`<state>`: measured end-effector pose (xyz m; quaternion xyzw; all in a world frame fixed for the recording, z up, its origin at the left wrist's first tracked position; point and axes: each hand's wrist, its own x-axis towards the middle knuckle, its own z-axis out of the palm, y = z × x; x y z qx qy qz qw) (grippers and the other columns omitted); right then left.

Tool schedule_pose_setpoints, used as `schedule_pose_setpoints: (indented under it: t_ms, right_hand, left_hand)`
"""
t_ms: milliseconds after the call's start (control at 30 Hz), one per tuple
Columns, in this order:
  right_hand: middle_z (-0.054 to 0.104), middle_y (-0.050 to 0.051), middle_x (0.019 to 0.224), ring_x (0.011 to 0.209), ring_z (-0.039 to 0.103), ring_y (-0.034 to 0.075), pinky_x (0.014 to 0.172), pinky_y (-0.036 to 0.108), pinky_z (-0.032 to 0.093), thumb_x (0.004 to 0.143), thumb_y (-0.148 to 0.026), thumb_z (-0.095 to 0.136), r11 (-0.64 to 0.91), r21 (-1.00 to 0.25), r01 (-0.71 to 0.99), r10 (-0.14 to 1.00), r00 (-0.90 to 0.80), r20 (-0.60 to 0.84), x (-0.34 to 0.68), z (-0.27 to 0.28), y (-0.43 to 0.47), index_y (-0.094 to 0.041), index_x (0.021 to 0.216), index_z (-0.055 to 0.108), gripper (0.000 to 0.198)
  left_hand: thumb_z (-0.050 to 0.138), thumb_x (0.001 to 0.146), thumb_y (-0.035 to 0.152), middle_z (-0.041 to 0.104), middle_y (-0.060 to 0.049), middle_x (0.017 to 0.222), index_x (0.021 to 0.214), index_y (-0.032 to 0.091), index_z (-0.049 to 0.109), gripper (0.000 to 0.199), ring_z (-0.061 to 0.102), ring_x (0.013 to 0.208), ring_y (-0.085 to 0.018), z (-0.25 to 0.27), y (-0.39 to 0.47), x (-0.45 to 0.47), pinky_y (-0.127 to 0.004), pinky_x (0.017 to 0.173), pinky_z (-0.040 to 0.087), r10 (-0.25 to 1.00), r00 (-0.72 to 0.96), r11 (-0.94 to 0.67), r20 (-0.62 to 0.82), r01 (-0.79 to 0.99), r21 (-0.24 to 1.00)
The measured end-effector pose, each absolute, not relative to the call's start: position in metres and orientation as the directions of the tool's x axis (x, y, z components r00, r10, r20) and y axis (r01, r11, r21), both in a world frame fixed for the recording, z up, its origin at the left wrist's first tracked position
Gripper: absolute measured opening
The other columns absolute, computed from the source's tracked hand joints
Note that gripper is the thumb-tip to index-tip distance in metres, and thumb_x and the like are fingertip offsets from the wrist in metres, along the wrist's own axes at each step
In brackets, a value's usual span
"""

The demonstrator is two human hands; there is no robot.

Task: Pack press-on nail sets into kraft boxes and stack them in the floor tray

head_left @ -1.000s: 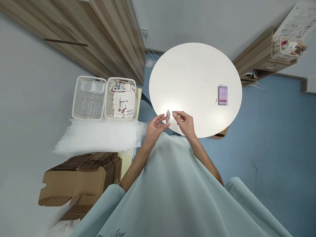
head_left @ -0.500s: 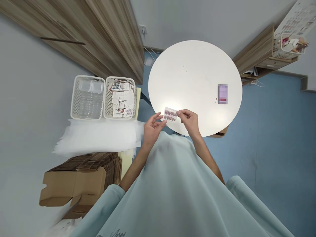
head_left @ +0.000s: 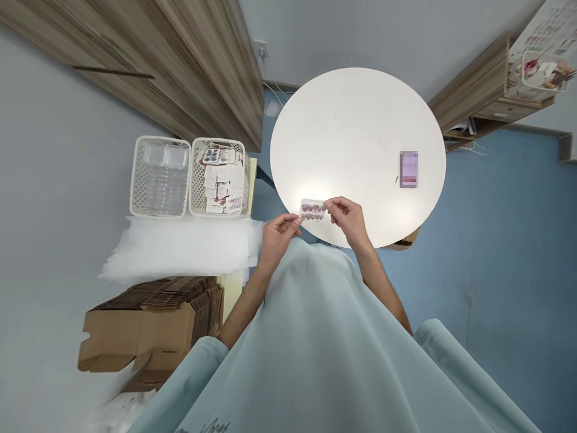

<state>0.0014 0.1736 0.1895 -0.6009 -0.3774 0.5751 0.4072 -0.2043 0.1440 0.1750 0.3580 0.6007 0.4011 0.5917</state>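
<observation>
I see thin rectangular press-on nail card (head_left: pixel 313 208), two rows of glossy purplish ovals on white, over near edge of smooth round table (head_left: pixel 356 132). Left hand (head_left: pixel 276 237) pinches its lower left corner; right hand (head_left: pixel 348 219) pinches upper right. Off left: perforated plastic basket (head_left: pixel 197 191), folded brown cardboard boxes (head_left: pixel 169 328).

Near the right edge of your desk (head_left: pixel 351 138) lies a blurred purple rectangle (head_left: pixel 409 171); past the far-right edge you have a wooden cabinet (head_left: pixel 478 87) bearing a white basket (head_left: pixel 525 91), and beyond the far-left edge, a wall socket (head_left: pixel 260 48).
</observation>
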Motion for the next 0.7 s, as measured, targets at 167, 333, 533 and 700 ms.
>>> schedule_pose_setpoints:
  t_ms: [167, 333, 533, 700]
  right_hand:
    - [0.069, 0.001, 0.080, 0.061, 0.055, 0.013, 0.055, 0.030, 0.043, 0.084, -0.069, 0.082, -0.382, -0.924, -0.018, 0.924, 0.024, -0.382, 0.006, 0.193, 0.172, -0.024, 0.090, 0.076, 0.046]
    - [0.073, 0.003, 0.083, 0.063, 0.061, 0.015, 0.055, 0.030, 0.043, 0.085, -0.066, 0.083, -0.370, -0.928, -0.030, 0.929, 0.015, -0.371, 0.011, 0.202, 0.168, -0.024, 0.090, 0.077, 0.042]
    - [0.073, 0.003, 0.076, 0.067, 0.064, 0.019, 0.058, 0.033, 0.046, 0.085, -0.065, 0.083, -0.377, -0.925, 0.047, 0.926, -0.005, -0.378, 0.025, 0.216, 0.158, -0.026, 0.097, 0.084, 0.041]
    - [0.070, 0.001, 0.076, 0.066, 0.062, 0.018, 0.061, 0.034, 0.048, 0.085, -0.056, 0.088, -0.354, -0.934, 0.044, 0.930, -0.091, -0.356, 0.037, 0.218, 0.146, -0.028, 0.108, 0.085, 0.037]
  left_hand:
    - [0.087, 0.082, 0.064, 0.079, -0.006, 0.086, 0.099, 0.018, 0.077, 0.050, 0.072, 0.065, -0.017, 0.175, 0.147, -0.201, -0.032, 0.066, 0.059, 0.894, 0.007, 0.448, -0.448, -0.047, 0.893]
    - [0.076, 0.088, 0.073, 0.082, -0.012, 0.097, 0.094, 0.017, 0.077, 0.056, 0.077, 0.076, -0.021, 0.180, 0.153, -0.196, -0.034, 0.072, 0.062, 0.889, 0.009, 0.457, -0.457, -0.046, 0.888]
    - [0.080, 0.087, 0.069, 0.082, -0.012, 0.102, 0.104, 0.016, 0.083, 0.055, 0.078, 0.080, -0.023, 0.188, 0.166, -0.191, -0.036, 0.077, 0.063, 0.898, 0.018, 0.441, -0.441, -0.025, 0.897]
    - [0.088, 0.082, 0.060, 0.082, -0.011, 0.106, 0.115, 0.018, 0.083, 0.053, 0.077, 0.095, -0.025, 0.197, 0.178, -0.189, -0.038, 0.083, 0.064, 0.899, 0.055, 0.438, -0.435, -0.101, 0.893]
